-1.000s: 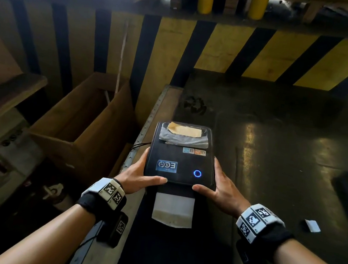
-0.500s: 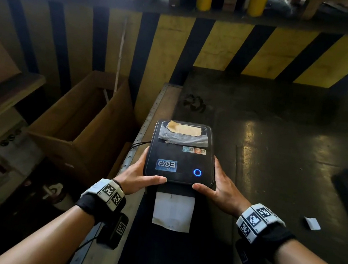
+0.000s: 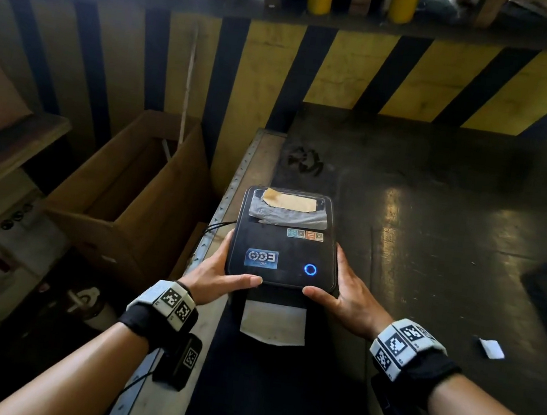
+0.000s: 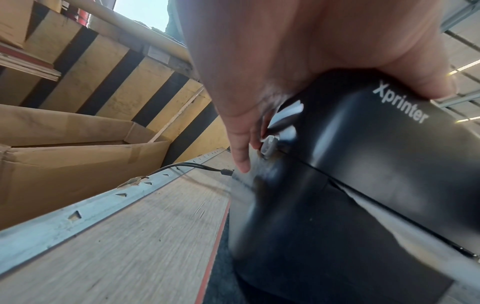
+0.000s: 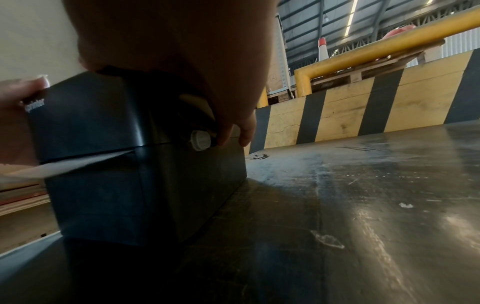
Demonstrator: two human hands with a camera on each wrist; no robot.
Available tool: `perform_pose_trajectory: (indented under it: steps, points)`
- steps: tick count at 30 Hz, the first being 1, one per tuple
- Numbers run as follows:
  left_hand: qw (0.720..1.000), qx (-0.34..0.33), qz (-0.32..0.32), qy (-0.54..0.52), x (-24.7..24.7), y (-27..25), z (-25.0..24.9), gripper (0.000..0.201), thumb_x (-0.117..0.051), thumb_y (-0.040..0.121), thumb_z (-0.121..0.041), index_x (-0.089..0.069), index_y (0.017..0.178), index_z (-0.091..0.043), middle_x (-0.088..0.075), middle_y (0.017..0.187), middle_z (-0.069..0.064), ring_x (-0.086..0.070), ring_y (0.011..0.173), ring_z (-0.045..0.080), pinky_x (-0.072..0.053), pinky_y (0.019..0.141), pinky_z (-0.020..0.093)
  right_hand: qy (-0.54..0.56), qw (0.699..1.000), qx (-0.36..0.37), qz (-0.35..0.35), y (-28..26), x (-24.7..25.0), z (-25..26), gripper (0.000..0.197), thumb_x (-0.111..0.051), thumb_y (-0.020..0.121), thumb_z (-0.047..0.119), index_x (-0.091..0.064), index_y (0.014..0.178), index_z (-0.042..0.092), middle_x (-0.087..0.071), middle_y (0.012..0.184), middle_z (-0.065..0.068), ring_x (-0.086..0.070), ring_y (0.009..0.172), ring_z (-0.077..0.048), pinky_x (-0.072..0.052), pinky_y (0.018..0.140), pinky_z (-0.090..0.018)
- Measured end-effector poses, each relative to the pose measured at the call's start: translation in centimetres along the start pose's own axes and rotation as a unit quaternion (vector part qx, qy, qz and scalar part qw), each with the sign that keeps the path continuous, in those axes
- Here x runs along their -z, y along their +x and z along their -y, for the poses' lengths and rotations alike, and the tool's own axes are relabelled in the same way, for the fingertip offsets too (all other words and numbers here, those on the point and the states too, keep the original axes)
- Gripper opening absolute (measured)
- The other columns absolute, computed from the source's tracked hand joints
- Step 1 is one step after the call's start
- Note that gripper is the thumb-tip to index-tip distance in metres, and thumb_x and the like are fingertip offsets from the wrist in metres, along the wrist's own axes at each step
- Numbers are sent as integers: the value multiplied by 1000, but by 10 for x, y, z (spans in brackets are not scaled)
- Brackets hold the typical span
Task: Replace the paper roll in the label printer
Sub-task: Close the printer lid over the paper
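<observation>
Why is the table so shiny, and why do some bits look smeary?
Head view: overhead light glares off the dark table; the corners fall dark. Left wrist view: the wooden ledge and label printer are streaked by motion blur. Right wrist view: the palm is shadowed.

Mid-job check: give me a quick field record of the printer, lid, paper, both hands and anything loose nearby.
printer: black label printer on dark tabletop, blue ring light lit
lid: looks closed
paper: white strip sticking out of the front slot
left hand: left hand grips the lid's left side, thumb on front edge
right hand: right hand grips the right side, fingers by a pale side latch
loose: white scrap on tabletop
nearby: open cardboard box at left
</observation>
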State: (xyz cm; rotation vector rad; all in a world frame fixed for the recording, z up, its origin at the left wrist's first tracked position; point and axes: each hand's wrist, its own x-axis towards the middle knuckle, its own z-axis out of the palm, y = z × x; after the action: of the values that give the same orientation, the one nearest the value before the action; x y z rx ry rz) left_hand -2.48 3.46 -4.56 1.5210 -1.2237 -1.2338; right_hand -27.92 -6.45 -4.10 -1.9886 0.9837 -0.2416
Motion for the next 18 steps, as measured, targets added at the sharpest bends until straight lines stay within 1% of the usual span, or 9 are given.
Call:
perform_pose_trajectory:
  steps: [2, 5, 7, 10, 11, 12, 14, 16, 18]
  points:
    - [1000, 0, 1, -1, 0, 0, 0, 120, -81, 53, -54, -6, 145, -36, -49, 132, -7, -57, 117, 8, -53, 92, 27, -6, 1000, 2, -2, 0, -1, 0, 110, -58, 73, 62, 11, 147, 22, -8, 159, -1, -16, 143, -10, -11, 109, -19]
    - [1000, -3, 1, -1, 0, -1, 0, 119, -81, 53, -53, -7, 144, -36, -49, 129, -13, -58, 114, 1, -53, 89, 23, -16, 1000, -1, -5, -1, -1, 0, 111, -57, 72, 64, 11, 147, 21, -6, 160, -1, -14, 144, -11, -9, 109, -18]
    - [1000, -1, 1, -6, 0, -1, -1, 118, -82, 53, -53, -8, 144, -37, -49, 130, -11, -58, 115, 2, -53, 90, 24, -21, 1000, -6, -5, -1, -1, 0, 110, -57, 73, 64, 11, 147, 20, -6, 159, -2, -14, 144, -12, -9, 109, -19]
    - [1000, -6, 4, -18, -2, -2, -1, 102, -79, 59, -39, -13, 137, -41, -50, 128, -12, -60, 112, 0, -54, 86, 21, -18, 1000, -9, -1, -1, -1, 1, 112, -55, 70, 67, 11, 147, 21, -6, 160, -2, -15, 144, -14, -10, 109, -21]
    - [1000, -9, 4, -24, -2, -2, -1, 102, -79, 59, -37, -14, 137, -41, -51, 128, -11, -60, 112, 0, -54, 85, 21, -17, 1000, -9, 1, -1, -1, 2, 112, -55, 70, 67, 11, 147, 21, -6, 160, -2, -15, 144, -14, -10, 109, -21]
    - [1000, -9, 4, -27, -2, -2, -2, 106, -82, 57, -39, -13, 138, -39, -51, 128, -10, -60, 113, 1, -54, 85, 21, -16, 1000, -9, 2, -2, -1, 2, 112, -55, 69, 67, 11, 147, 21, -5, 160, -2, -15, 145, -14, -10, 109, -21]
    - [999, -8, 5, -31, -1, -2, -2, 116, -84, 52, -49, -12, 142, -35, -51, 130, -8, -60, 114, 3, -54, 86, 22, -15, 1000, -10, 2, -2, -1, 3, 111, -56, 71, 65, 11, 147, 21, -5, 160, -2, -15, 144, -15, -10, 108, -21]
    - [1000, -5, 7, -30, 0, -2, -3, 119, -83, 50, -53, -10, 143, -36, -50, 130, -9, -60, 114, 2, -54, 86, 22, -15, 1000, -11, 2, -2, -1, 4, 110, -57, 72, 63, 11, 147, 21, -6, 159, -2, -15, 144, -14, -10, 108, -20]
    - [1000, -6, 6, -27, 0, -2, -2, 118, -83, 50, -54, -11, 142, -37, -50, 130, -9, -60, 113, 1, -54, 86, 22, -16, 1000, -12, 0, -3, -1, 4, 111, -56, 70, 66, 10, 147, 21, -8, 159, -2, -16, 144, -14, -10, 108, -20]
